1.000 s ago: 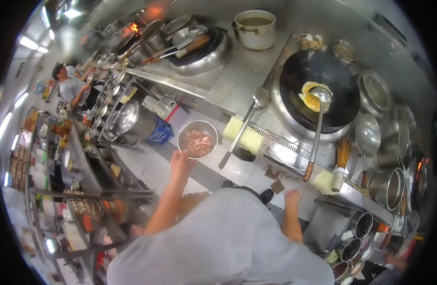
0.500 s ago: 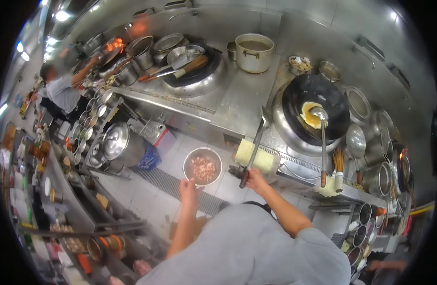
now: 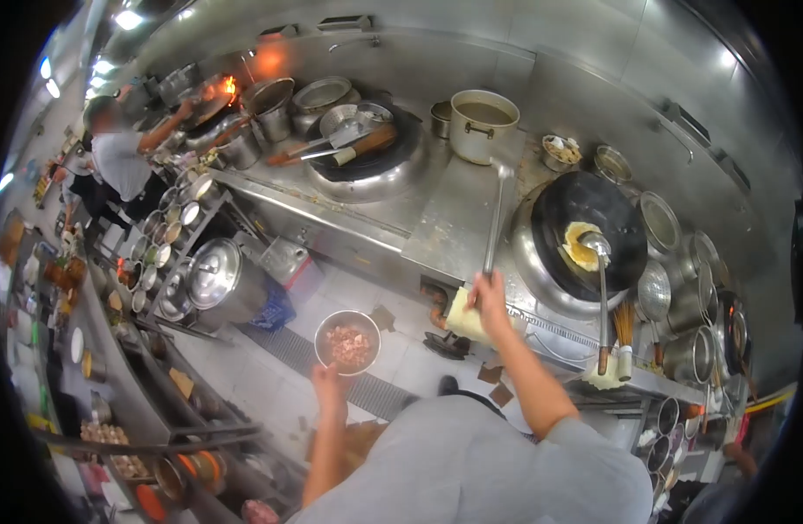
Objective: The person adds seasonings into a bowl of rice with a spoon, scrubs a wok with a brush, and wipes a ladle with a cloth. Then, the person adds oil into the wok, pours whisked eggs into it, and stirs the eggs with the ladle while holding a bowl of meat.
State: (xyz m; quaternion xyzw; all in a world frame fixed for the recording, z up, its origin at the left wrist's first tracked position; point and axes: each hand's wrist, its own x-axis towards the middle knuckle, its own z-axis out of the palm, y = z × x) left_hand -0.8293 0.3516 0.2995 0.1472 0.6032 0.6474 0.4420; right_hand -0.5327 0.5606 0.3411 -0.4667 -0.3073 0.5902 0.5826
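Note:
My left hand (image 3: pixel 330 385) is closed on the near rim of a round metal bowl (image 3: pixel 323 325), held over the floor. Pinkish chopped meat (image 3: pixel 346 346) lies in the bowl. The fingers of my right hand (image 3: pixel 489 297) wrap round the handle of a long wok spatula (image 3: pixel 496 218), whose head points away toward the large pot (image 3: pixel 484 131). To the right of that hand sits a black wok (image 3: pixel 616 210) on its burner. Inside the wok are yellow egg (image 3: pixel 580 248) and the bowl of a ladle (image 3: pixel 603 297), its handle resting over the near rim.
A folded yellowish cloth (image 3: pixel 468 320) lies on the stove's front edge beside my right hand. Strainers (image 3: pixel 653 293) and a bamboo brush (image 3: pixel 624 327) stand right of the wok. A lidded stockpot (image 3: pixel 215 271) is at left. Farther left, a co-worker (image 3: pixel 122 162) works near flames.
My right hand has lifted the spatula and moved it forward, up and away from my body. The bowl in my left hand has shifted slightly left and down. The view has turned a little.

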